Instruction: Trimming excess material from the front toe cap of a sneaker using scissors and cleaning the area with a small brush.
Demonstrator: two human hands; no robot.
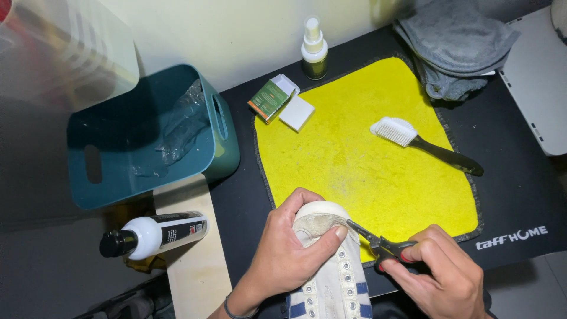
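Nearest the camera, at six o'clock, a white sneaker (331, 277) with blue side stripes and metal eyelets points toe-up onto a yellow towel (360, 147) spread over a black desk mat (508, 195). At ten o'clock sits a teal plastic bin (147, 136); at twelve, a spray bottle (314, 50); at two, a white-bristled brush (422, 145). Its toe cap looks scuffed and greyish. Left hand (289, 248) wraps the toe, thumb pressed across it. Right hand (440, 272) pinches small scissors (378, 241), tips touching the toe.
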